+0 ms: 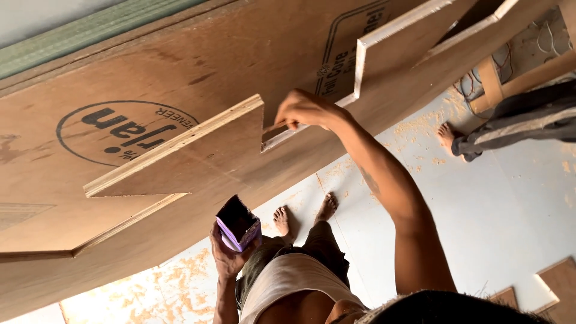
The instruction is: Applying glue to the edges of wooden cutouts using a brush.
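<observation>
Right hand: the right hand (307,110) is raised at the end of an outstretched arm, fingers curled shut around a small flat tool (277,127) that it presses to the cut edge of a plywood piece (180,157).
Left hand: the left hand (227,249) sits lower and nearer the body, fingers wrapped about a small purple box (238,224) whose open dark mouth faces up.
Tool: a thin brownish strip, its free end sticking out left of the right hand's fingertips; what kind of tool it is cannot be told.
Plywood piece: wedge-shaped, its pale layered edge running up from the left to a point just beside the right hand.
Large plywood sheet (120,72): lies behind both hands, filling the upper left, with a round printed stamp on it.
Second cut piece (408,42): above and to the right of the right hand, pale-edged.
Floor (510,204): pale, strewn with sawdust, below the right arm.
Own feet (303,215): bare, between the two hands.
Another person (516,123): a bare foot and grey trouser legs well to the right of the right hand.
</observation>
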